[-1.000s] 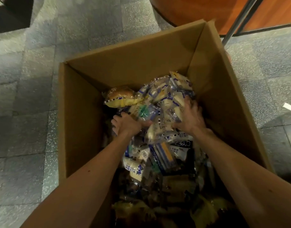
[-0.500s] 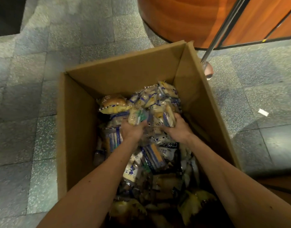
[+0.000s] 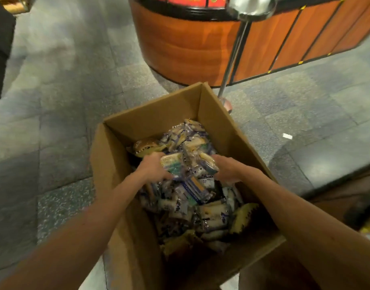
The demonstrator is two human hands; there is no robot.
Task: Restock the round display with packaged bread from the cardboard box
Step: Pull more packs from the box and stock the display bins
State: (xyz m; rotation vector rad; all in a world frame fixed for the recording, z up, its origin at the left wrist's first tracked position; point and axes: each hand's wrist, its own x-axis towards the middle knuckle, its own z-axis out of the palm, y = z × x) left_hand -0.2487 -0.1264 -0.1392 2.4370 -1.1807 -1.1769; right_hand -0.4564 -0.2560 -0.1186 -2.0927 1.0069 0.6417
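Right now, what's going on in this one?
A person has both hands down in the cardboard box on the floor. The left hand and right hand clutch a bunch of packaged bread between them, not yet lifted out. The round display stands just beyond the box.

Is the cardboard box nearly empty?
No, the cardboard box is heaped with bread packets, which the left hand and right hand both grip.
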